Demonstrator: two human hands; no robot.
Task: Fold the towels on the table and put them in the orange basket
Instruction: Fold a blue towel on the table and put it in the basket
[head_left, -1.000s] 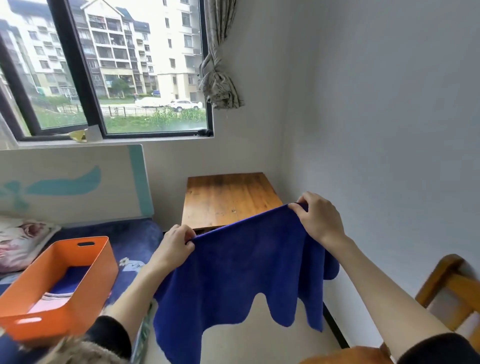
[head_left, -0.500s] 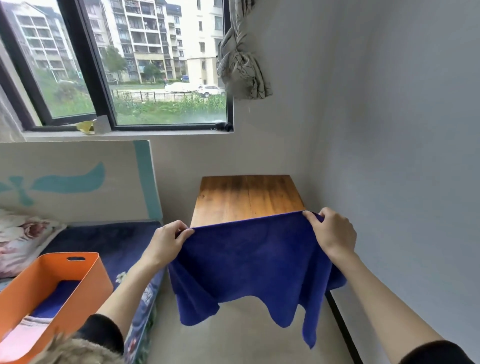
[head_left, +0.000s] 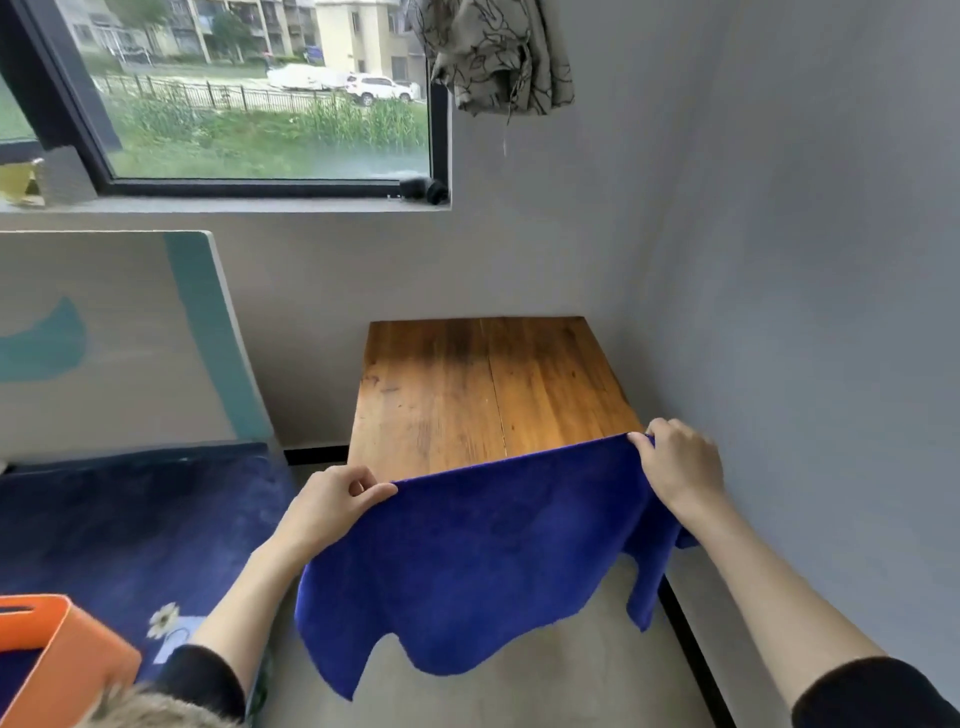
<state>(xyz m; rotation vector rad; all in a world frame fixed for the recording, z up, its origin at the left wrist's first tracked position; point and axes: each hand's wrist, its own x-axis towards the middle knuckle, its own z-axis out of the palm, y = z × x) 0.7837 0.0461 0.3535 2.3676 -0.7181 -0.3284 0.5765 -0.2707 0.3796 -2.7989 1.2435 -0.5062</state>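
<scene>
Blue towel (head_left: 483, 561) hangs stretched between both hands, pinched at its top corners.

The person's left hand (head_left: 332, 506) and right hand (head_left: 675, 467) are carrying the blue towel (head_left: 483, 561) forward, its top edge now reaching over the wooden table's (head_left: 483, 384) near edge.

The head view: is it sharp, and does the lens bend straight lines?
Head view: daylight from the window lights the table softly; the blue towel and both hands look sharp; the bed's board curves from wide-angle distortion; the outdoor scene is slightly blurred.
</scene>
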